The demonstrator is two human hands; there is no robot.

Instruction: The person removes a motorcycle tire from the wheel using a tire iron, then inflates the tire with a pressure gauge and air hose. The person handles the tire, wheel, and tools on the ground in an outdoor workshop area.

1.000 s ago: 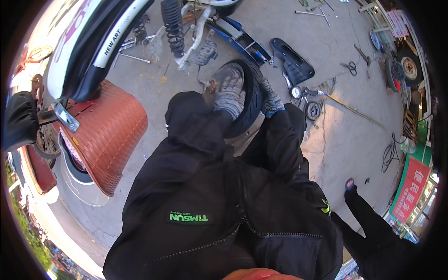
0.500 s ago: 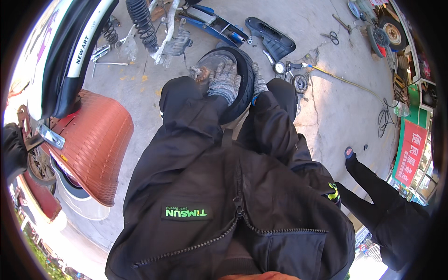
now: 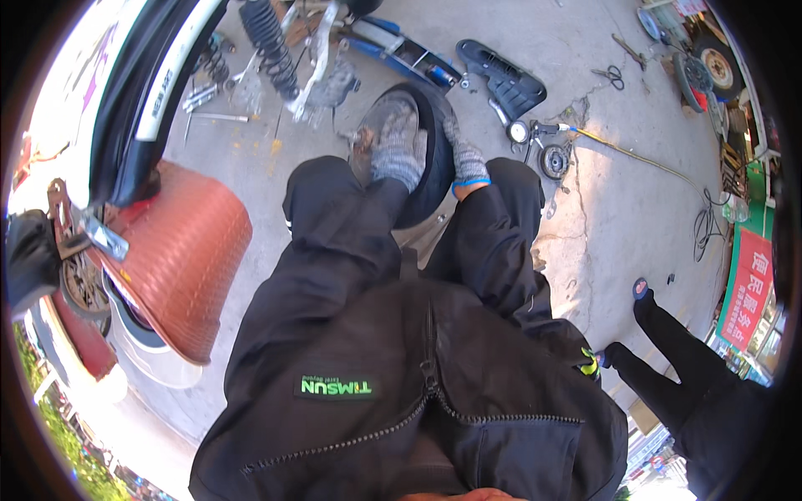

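Note:
A black tyre on a wheel with a dull hub lies between my bent knees. My left hand, in a grey knitted glove, rests on the wheel's side with its fingers stretched out and slightly blurred. My right hand, in a similar glove with a blue cuff, grips the tyre's right edge. Beyond the wheel are a scooter's bare fork and shock absorber, a blue-and-black floor jack and a black plastic panel.
A scooter with a red-brown woven panel stands at left. A pressure gauge with a yellow hose, a small round part, pliers and spare wheels lie rightward. A person in dark trousers is at lower right.
The view has shifted, first up and left, then slightly back. Both hands stay on the wheel, the right one slightly higher along the tyre. The other person's second foot now shows.

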